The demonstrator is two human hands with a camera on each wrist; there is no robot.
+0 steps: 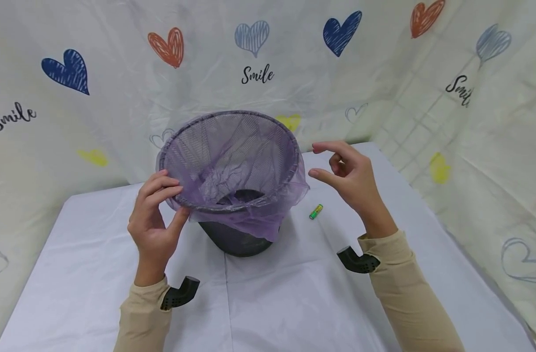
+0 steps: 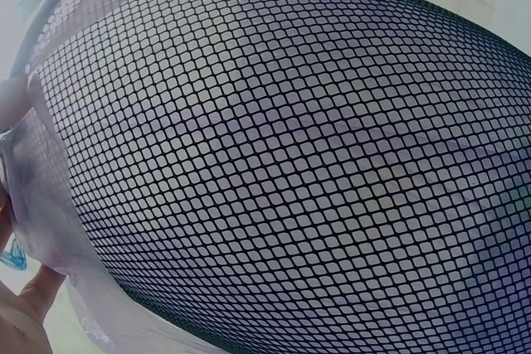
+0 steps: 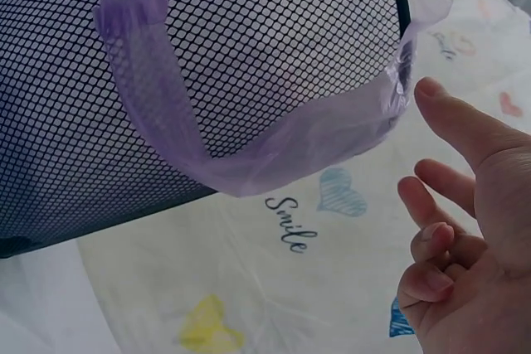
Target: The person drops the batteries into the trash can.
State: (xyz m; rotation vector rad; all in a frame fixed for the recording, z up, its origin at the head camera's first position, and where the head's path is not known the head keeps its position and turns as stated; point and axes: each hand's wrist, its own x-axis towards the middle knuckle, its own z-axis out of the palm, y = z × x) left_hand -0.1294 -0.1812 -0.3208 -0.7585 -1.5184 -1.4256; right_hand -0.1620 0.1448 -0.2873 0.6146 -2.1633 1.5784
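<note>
A black mesh wastebasket [image 1: 234, 244] stands on the table, its wide opening toward the head camera. A thin purple bin liner [image 1: 261, 225] lines it and folds over the rim, hanging loosely down the outside. My left hand [image 1: 153, 225] grips the left front of the lined rim, fingers over the edge and thumb outside. In the left wrist view, the wastebasket's mesh [image 2: 274, 138] fills most of the picture. Off the right side of the rim, my right hand [image 1: 351, 178] is held in the air, index finger and thumb apart, holding nothing. The right wrist view shows the liner's folded edge [image 3: 282, 143] near the thumb.
A small green and yellow battery [image 1: 316, 211] lies on the table right of the wastebasket. White cloth [image 1: 272, 303] covers the table. Behind and at the sides hangs a pale curtain [image 1: 206, 83] printed with hearts and "Smile".
</note>
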